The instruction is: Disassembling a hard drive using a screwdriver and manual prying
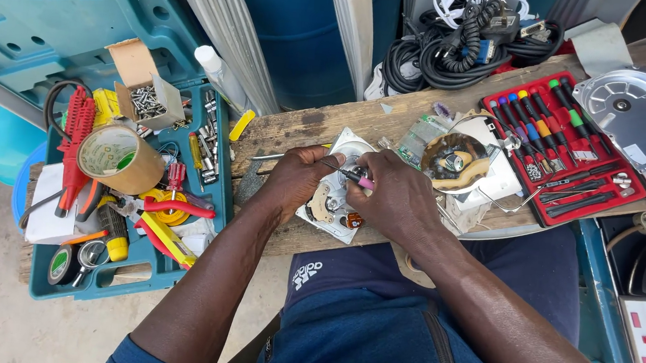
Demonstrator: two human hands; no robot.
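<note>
— Surface? Worn wooden bench.
— Grip? Right hand clenched on pink-handled screwdriver, tip on opened hard drive; left hand pressing the drive, fingers bent.
— Around? Red screwdriver set right, teal toolbox left

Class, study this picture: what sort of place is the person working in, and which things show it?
Probably a makeshift electronics repair bench. Signs: a red tray of small screwdrivers, a teal toolbox full of tools and tape, and an opened metal device on a rough wooden plank.
</note>
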